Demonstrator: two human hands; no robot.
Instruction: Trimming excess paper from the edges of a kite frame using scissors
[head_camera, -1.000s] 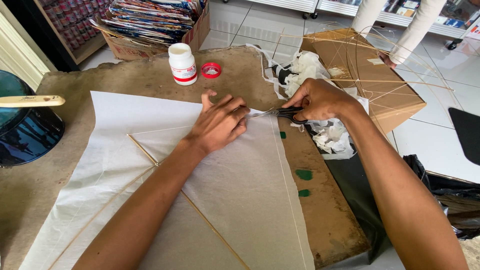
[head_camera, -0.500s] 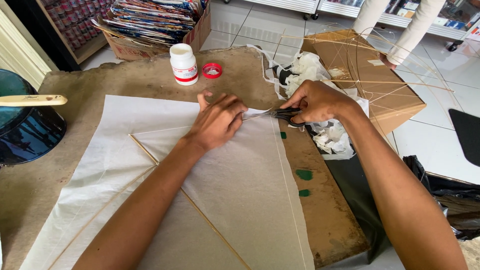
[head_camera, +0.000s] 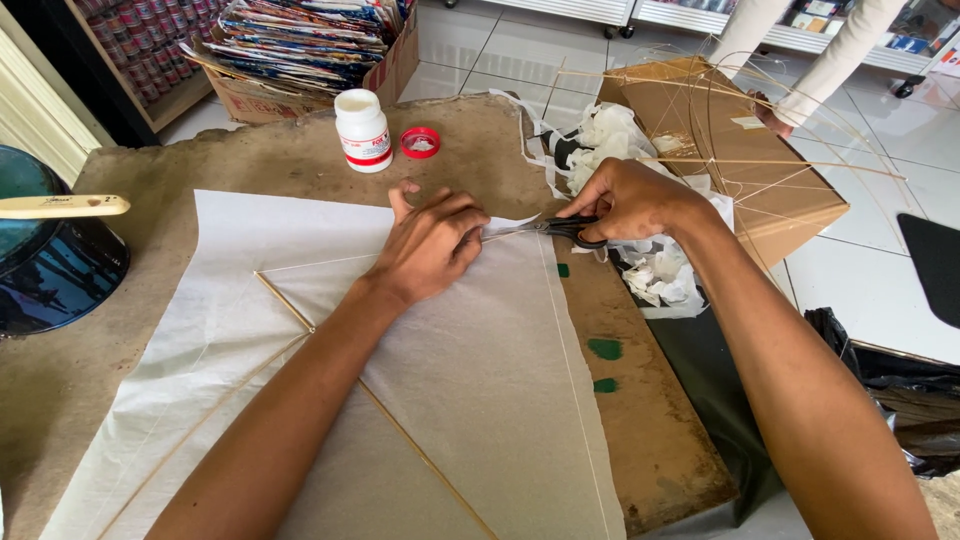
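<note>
A large sheet of thin white paper (head_camera: 470, 400) lies on the worn brown table (head_camera: 650, 440), with thin bamboo sticks (head_camera: 290, 305) laid under it as a frame. My left hand (head_camera: 430, 245) presses flat on the paper near its top corner, fingers spread. My right hand (head_camera: 635, 200) grips black-handled scissors (head_camera: 545, 228), whose blades point left and meet the paper's upper edge just beside my left fingertips. A small flap of paper lifts at the blades.
A white glue bottle (head_camera: 362, 130) and its red cap (head_camera: 420, 143) stand at the table's far edge. Crumpled paper scraps (head_camera: 655, 275) and a cardboard box (head_camera: 760, 170) with bamboo strips sit to the right. A dark pot (head_camera: 50, 270) with a wooden handle is at left.
The scissors have worked leftward along the paper's top edge, closer to my left fingertips. My left hand has stayed pressed in nearly the same spot.
</note>
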